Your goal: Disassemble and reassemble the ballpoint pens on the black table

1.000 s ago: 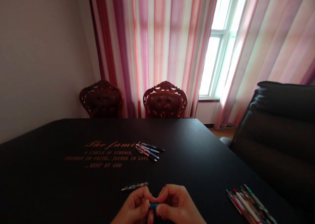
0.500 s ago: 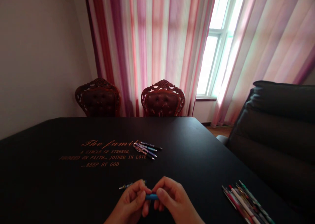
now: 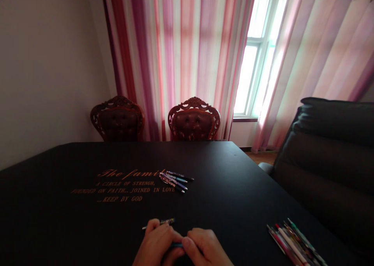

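Note:
Both of my hands are close together over the near edge of the table. Between them is a slim blue pen barrel [image 3: 177, 245], mostly covered by the fingers. My left hand [image 3: 159, 240] is closed around its left end, knuckles up. At the other end, my right hand [image 3: 207, 243] pinches it with the thumb on top. Just beyond the left fingers lies a patterned pen [image 3: 168, 221] on the table, partly hidden by that hand. Farther off, several patterned pens [image 3: 175, 180] rest in a loose pile.
The black table [image 3: 73, 227] carries printed gold lettering. At the near right lies a bundle of several pens [image 3: 292, 242]. Two carved chairs [image 3: 193, 121] stand at the far edge, and a dark padded armchair [image 3: 327, 153] is at the right.
Both hands have moved down a little toward me and turned so the left knuckles face up. More of the blue pen barrel is now covered. The view has tilted slightly.

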{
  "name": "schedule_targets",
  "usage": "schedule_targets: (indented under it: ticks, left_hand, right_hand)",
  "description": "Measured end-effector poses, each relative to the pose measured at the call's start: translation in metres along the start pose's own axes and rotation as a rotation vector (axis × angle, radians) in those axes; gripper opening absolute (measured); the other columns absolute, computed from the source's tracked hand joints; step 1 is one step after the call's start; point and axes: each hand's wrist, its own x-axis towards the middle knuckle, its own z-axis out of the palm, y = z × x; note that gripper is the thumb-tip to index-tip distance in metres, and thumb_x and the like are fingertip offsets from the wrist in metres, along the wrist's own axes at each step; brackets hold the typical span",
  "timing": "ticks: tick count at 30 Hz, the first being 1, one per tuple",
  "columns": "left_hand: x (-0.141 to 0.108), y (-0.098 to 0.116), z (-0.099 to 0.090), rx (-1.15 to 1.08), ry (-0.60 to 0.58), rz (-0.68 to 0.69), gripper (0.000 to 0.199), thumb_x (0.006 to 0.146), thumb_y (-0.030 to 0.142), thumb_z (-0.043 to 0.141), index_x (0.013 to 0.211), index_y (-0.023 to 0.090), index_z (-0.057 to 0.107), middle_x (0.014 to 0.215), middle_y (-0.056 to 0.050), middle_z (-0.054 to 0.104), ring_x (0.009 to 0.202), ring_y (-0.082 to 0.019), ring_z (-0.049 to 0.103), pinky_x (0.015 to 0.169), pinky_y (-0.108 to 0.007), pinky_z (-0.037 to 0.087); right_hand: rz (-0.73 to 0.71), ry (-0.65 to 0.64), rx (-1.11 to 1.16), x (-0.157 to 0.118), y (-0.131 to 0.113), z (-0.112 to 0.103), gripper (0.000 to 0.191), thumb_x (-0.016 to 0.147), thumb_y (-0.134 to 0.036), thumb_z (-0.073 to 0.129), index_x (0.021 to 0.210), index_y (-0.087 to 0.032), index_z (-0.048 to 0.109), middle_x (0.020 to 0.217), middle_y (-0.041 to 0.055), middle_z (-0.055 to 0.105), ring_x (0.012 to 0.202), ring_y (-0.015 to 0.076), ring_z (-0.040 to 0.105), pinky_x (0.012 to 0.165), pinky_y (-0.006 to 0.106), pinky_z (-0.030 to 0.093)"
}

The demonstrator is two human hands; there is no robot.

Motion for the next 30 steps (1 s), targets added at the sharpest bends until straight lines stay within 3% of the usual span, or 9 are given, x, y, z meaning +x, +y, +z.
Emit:
schedule_targets:
  ticks: [9, 14, 17, 20, 25, 30]
  left_hand:
    - [0.003, 0.007, -0.011, 0.094, -0.002, 0.051, 0.012, 0.083, 0.022, 0.068, 0.093, 0.027, 0.068, 0.078, 0.000, 0.073, 0.071, -0.020, 0.063, 0.080, -0.032, 0.029]
    - [0.006, 0.014, -0.015, 0.110, 0.017, 0.034, 0.007, 0.084, 0.023, 0.068, 0.089, 0.026, 0.066, 0.075, 0.002, 0.070, 0.070, -0.018, 0.060, 0.080, -0.032, 0.026]
    - [0.006, 0.016, -0.017, 0.096, 0.017, 0.014, 0.005, 0.085, 0.023, 0.067, 0.089, 0.025, 0.066, 0.076, 0.003, 0.070, 0.071, -0.018, 0.059, 0.080, -0.032, 0.025]
    - [0.007, 0.014, -0.017, 0.075, 0.014, -0.043, 0.002, 0.086, 0.026, 0.066, 0.087, 0.025, 0.067, 0.075, 0.002, 0.069, 0.070, -0.018, 0.058, 0.080, -0.033, 0.026]
    - [0.011, 0.013, -0.019, 0.062, -0.003, -0.145, 0.012, 0.087, 0.032, 0.063, 0.080, 0.024, 0.068, 0.061, 0.004, 0.066, 0.065, -0.017, 0.053, 0.078, -0.032, 0.027]
    - [0.015, 0.020, -0.018, 0.102, -0.040, -0.296, 0.021, 0.089, 0.037, 0.058, 0.077, 0.023, 0.067, 0.063, 0.002, 0.064, 0.076, -0.021, 0.050, 0.072, -0.030, 0.031]
  right_hand:
    - [-0.007, -0.029, 0.023, -0.001, -0.020, -0.019, 0.049, 0.096, -0.050, 0.033, 0.059, -0.019, 0.040, 0.061, -0.0030, 0.041, 0.059, 0.0108, 0.041, 0.057, 0.026, 0.028]
    - [-0.093, -0.036, 0.033, 0.001, -0.025, -0.028, 0.044, 0.098, -0.043, 0.038, 0.061, -0.019, 0.042, 0.063, -0.0027, 0.044, 0.063, 0.0116, 0.044, 0.059, 0.025, 0.031]
    - [-0.152, -0.033, -0.031, 0.002, -0.027, -0.033, 0.040, 0.098, -0.036, 0.040, 0.062, -0.019, 0.042, 0.064, -0.0028, 0.047, 0.067, 0.0125, 0.046, 0.068, 0.026, 0.034]
    - [-0.198, -0.048, -0.173, 0.002, -0.028, -0.039, 0.033, 0.098, -0.030, 0.044, 0.067, -0.019, 0.047, 0.069, -0.0019, 0.053, 0.072, 0.0137, 0.048, 0.079, 0.030, 0.033]
    - [-0.279, -0.043, -0.443, 0.004, -0.029, -0.050, 0.025, 0.096, -0.027, 0.048, 0.072, -0.019, 0.052, 0.078, 0.0014, 0.059, 0.079, 0.0178, 0.047, 0.075, 0.034, 0.029]
    - [-0.355, 0.044, -0.557, 0.007, -0.027, -0.055, 0.019, 0.096, -0.028, 0.049, 0.080, -0.020, 0.058, 0.080, 0.0016, 0.059, 0.080, 0.0191, 0.046, 0.074, 0.035, 0.028]
